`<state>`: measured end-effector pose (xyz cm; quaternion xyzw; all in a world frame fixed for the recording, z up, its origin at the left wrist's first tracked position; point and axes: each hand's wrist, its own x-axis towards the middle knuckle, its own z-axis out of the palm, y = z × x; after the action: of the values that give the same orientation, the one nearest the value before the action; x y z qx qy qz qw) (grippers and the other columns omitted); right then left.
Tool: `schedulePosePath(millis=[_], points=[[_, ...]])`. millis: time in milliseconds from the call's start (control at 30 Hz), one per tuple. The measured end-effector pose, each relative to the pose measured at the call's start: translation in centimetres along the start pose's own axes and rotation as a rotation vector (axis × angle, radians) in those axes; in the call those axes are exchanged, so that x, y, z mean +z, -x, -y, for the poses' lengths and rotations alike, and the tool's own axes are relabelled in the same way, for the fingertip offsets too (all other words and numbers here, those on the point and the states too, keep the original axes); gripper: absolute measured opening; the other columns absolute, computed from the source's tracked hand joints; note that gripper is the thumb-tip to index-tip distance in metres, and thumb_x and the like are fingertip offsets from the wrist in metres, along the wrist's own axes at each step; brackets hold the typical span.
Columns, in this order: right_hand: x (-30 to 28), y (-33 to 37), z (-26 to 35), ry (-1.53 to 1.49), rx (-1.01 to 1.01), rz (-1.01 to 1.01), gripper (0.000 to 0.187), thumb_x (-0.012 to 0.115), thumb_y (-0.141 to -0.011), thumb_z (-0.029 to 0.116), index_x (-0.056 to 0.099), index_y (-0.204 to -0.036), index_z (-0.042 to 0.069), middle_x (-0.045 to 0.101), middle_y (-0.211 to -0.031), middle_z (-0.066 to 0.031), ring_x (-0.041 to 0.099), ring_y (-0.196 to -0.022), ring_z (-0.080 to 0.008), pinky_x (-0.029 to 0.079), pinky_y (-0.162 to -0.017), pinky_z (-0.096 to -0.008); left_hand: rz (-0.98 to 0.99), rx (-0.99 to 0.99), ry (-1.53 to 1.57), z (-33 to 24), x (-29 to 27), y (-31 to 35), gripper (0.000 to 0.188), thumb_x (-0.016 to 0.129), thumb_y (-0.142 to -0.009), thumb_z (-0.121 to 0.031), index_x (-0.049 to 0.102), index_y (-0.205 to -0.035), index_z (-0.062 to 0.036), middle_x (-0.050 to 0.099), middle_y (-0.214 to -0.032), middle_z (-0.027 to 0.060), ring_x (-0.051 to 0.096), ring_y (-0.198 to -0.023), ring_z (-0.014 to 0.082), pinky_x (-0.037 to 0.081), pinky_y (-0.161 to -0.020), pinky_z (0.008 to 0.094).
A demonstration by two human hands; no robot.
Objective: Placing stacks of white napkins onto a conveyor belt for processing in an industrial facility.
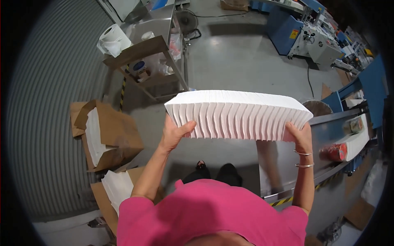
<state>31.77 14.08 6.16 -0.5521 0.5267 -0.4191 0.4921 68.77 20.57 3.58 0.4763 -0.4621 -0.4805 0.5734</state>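
A long stack of white envelopes (234, 117) is held up in front of my body, its edges forming wavy bundles from end to end. My left hand (175, 132) presses the left end, the thumb lying on the near face. At the right end my right hand (299, 134) grips likewise, its thumb on the face and two bracelets on the wrist. The stack hides most fingers of both hands. It spans the gap between my hands above the floor, its right end over the edge of a metal table (279, 168).
Two open cardboard boxes (113, 133) with white paper stand at left. Beyond them is a metal cart (143, 51) with a paper roll (113, 37). On the right table lie a red can-shaped object (337, 152) and more white stacked paper (358, 143). Blue machinery (283, 30) stands far right.
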Motion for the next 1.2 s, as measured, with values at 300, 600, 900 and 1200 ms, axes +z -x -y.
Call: schedulePosePath(millis=[300,600,900,1200], points=[[4.0,-10.0,-0.5,-0.058,-0.034,-0.265,0.049,0.072,-0.071,0.016,0.051,-0.109,-0.006,0.059,-0.098,-0.0087,0.056,-0.086,-0.0147,0.045,-0.078,-0.0262,0.115,0.049,0.044,1.2,-3.5,-16.2,0.067,0.072,-0.07,-0.02,0.036,-0.124,-0.0011,0.052,-0.107,0.0082,0.054,-0.092,0.0161,0.047,-0.077,0.0289],[0.8,-29.2,2.5,0.03,-0.083,-0.365,0.045,0.071,-0.072,0.014,0.052,-0.107,-0.005,0.059,-0.098,-0.0086,0.056,-0.085,-0.0144,0.045,-0.078,-0.0271,0.226,0.102,0.039,1.3,-1.6,-38.8,0.07,0.073,-0.07,-0.022,0.034,-0.124,-0.0026,0.051,-0.097,0.0041,0.052,-0.069,0.0079,0.044,-0.051,0.0202],[7.5,-52.1,7.5,-0.014,-0.134,-0.102,0.047,0.071,-0.071,0.015,0.051,-0.108,-0.006,0.06,-0.098,-0.0096,0.057,-0.085,-0.0148,0.045,-0.076,-0.0265,-0.004,0.138,0.146,1.3,-7.8,-54.1,0.067,0.068,-0.07,-0.011,0.035,-0.127,0.0003,0.054,-0.106,0.0074,0.055,-0.088,0.0124,0.046,-0.07,0.0239],[22.6,-76.6,8.6,-0.046,-0.118,0.298,0.047,0.07,-0.072,0.015,0.051,-0.108,-0.008,0.06,-0.099,-0.011,0.058,-0.085,-0.0156,0.047,-0.074,-0.0254,-0.467,0.157,0.2,4.0,-19.1,-64.2,0.068,0.065,-0.071,-0.003,0.031,-0.129,0.0023,0.05,-0.119,0.0129,0.05,-0.109,0.02,0.038,-0.095,0.0328]])
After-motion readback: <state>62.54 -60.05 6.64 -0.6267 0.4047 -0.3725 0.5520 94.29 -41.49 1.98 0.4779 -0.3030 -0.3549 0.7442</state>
